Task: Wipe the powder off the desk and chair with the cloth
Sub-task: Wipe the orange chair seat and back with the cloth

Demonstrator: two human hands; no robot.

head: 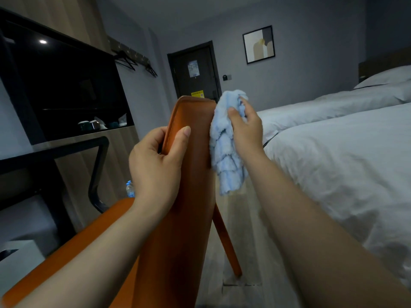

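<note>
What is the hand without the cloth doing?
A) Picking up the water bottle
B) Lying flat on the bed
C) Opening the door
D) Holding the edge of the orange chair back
D: the left hand grips the edge of the orange chair back, while the right hand holds the blue cloth beside it.

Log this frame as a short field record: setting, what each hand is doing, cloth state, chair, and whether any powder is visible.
setting: bedroom, bed to the right, dark door ahead
left hand: grips the side edge of the orange chair backrest
right hand: holds the blue cloth bunched, against the backrest's other edge
cloth state: crumpled, lower part hanging loose
powder: none discernible in this dim frame
nearby: water bottle on the floor
</note>
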